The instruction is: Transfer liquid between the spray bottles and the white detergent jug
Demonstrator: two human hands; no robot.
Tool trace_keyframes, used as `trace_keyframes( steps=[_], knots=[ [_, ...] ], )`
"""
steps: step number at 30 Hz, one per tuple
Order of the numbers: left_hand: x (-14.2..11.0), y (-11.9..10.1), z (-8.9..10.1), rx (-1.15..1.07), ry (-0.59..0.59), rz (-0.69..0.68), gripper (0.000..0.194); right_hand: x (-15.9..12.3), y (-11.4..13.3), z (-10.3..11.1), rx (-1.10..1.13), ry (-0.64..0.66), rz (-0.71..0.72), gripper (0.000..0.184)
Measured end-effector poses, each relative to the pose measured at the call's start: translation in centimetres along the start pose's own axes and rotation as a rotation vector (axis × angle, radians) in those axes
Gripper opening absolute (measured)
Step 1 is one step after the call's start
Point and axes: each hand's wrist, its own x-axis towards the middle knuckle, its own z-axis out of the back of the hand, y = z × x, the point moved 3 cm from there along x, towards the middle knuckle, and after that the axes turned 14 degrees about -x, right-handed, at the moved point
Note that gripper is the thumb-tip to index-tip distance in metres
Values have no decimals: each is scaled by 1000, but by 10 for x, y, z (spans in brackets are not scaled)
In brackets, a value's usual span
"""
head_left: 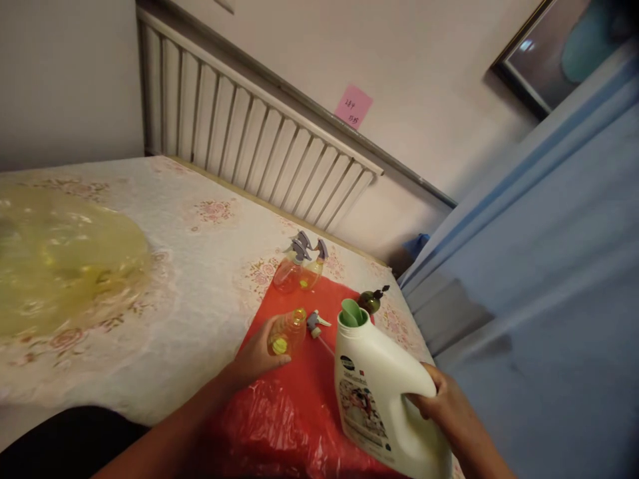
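Head view, left edge of the frame: a heap of translucent yellow plastic (74,259) lies on a flowered tablecloth (210,286), and a black shape (74,439), too dark to make out, fills the lower left corner. A white radiator (239,126) runs along the wall from the upper left toward the centre. Just below the centre, the person's left hand (259,352) is curled around a see-through yellowish bottle (294,336), which has no cap on its neck and leans toward the upper right over a red plastic sheet (319,366). Beyond it, near the centre, a pinkish clear bottle (286,276) and a yellow-tinted clear bottle (313,269) stand side by side with grey spray tops. Right of the held bottle, a loose spray head (315,321) lies on the red sheet, its thin tube pointing toward a large white jug (379,379). The jug occupies the lower right of centre, with a green insert (352,313) in its mouth. Behind it sits a small dark green bottle (369,302) with a black top. The right hand (444,402) is closed around the jug's handle. A blue curtain (524,299) covers the right side, below a framed picture (564,53) at upper right.
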Motion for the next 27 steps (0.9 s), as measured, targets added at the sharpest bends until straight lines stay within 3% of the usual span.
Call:
trace_keyframes(
  steps=[8, 19, 27],
  knots=[
    [-3, 5, 5, 86, 77, 9, 72, 0, -3, 2, -96, 67, 70, 10],
    [-10, 13, 1, 174, 22, 0, 72, -10, 9, 12, -200, 86, 93, 9],
    [-12, 21, -2, 132, 82, 17, 75, -13, 13, 11, -239, 112, 108, 10]
  ],
)
